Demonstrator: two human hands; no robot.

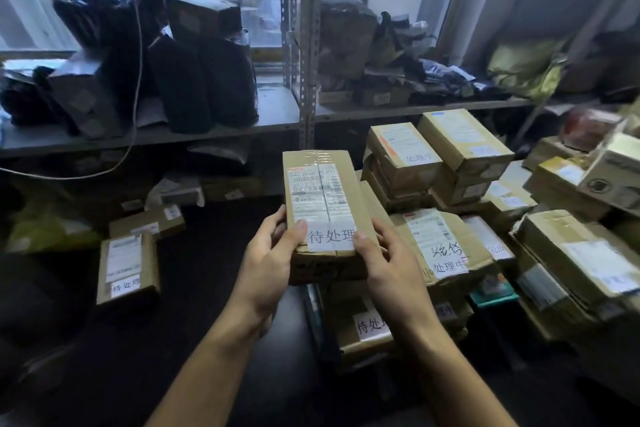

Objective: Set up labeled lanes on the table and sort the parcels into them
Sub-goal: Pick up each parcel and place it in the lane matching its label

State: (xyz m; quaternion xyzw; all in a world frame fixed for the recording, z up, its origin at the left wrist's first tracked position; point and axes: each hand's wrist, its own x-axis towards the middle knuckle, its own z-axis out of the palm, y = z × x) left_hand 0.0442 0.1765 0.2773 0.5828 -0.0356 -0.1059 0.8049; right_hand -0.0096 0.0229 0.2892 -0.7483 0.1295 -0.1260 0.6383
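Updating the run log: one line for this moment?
left hand + right hand: holding parcel | label: 待处理 | lane: not placed

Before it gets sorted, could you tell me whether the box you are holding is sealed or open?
Sealed: clear tape runs over the held cardboard box, its flaps lie flat.

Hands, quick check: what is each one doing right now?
Left hand: grips the held parcel at its near left edge.
Right hand: grips the same parcel's near right edge.

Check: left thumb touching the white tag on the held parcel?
Touching. Head view shows the left hand gripping the held parcel, its thumb tip lying on the left edge of the white tag.
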